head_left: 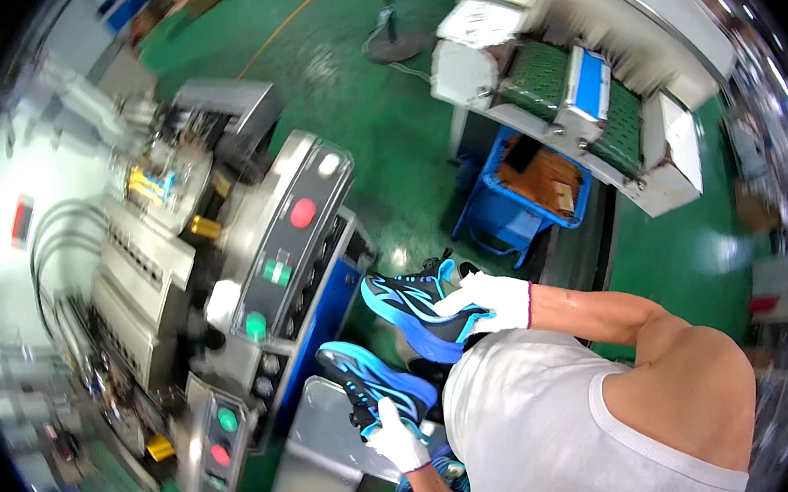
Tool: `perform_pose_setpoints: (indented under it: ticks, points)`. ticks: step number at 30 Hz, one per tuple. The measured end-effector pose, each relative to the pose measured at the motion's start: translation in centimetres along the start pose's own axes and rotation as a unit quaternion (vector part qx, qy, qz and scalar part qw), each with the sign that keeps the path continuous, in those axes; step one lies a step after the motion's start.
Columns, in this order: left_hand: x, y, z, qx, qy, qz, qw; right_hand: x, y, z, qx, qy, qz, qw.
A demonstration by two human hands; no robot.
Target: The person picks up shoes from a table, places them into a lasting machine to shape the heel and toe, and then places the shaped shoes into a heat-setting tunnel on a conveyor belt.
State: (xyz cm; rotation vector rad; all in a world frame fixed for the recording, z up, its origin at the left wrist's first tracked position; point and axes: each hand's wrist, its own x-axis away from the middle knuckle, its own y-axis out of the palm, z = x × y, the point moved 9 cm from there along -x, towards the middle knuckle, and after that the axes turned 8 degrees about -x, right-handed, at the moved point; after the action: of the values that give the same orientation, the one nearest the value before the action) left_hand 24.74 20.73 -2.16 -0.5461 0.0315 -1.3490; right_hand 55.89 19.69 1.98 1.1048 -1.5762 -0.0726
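We hold one blue and black sneaker point(418, 305) in our white-gloved right hand point(497, 300), fingers clamped over its upper, and a second blue sneaker point(375, 379) sole-up in our gloved left hand point(398, 436), closed round its heel. Both hang before our chest, beside the grey machine's control panel point(287, 255). We judge it best to keep both grips firm and the toes off the panel's edge; open green floor point(374, 126) lies ahead.
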Motion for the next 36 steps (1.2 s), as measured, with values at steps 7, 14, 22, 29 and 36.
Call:
perform_pose_setpoints:
  ticks: [7,14,22,29,36]
  points:
    - [2.0,17.4,18.7,-0.007,0.120,-0.251,0.960,13.8,-8.4,-13.1,0.046,-0.219,0.141,0.965]
    - [6.3,44.0,38.3,-0.339,0.343,-0.257,0.837,24.9,-25.3,-24.5,0.137,-0.458,0.551,0.684]
    - [12.5,73.5,44.6,-0.220,0.579,-0.325,0.714,24.2,-37.5,-38.9,0.222,-0.366,0.714,0.554]
    - [10.7,63.4,37.5,-0.049,0.560,-0.352,0.748,22.7,-15.8,-39.3,0.248,-0.693,0.430,0.523]
    - [-5.2,25.5,9.0,-0.369,0.145,-0.218,0.892,13.9,15.0,-20.2,0.257,-0.179,-0.474,0.823]
